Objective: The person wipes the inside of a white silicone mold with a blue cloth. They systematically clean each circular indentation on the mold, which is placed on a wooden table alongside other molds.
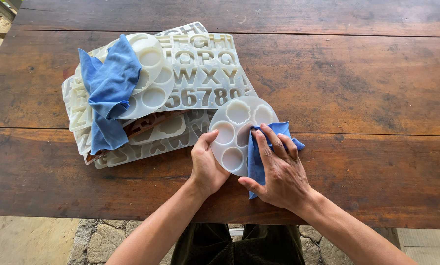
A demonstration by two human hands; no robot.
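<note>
A round translucent white silicone mould (235,128) with several circular cavities lies on the dark wooden table (357,93) near its front edge. My left hand (206,164) grips the mould's left rim, thumb on top. My right hand (278,169) presses a blue cloth (257,156) flat against the mould's right side, fingers spread over the cloth.
A stack of white silicone moulds (200,73), with letter, number and round cavities, sits at the back left. A second blue cloth (108,91) is draped over that stack. Stone paving (90,240) shows below the table's front edge.
</note>
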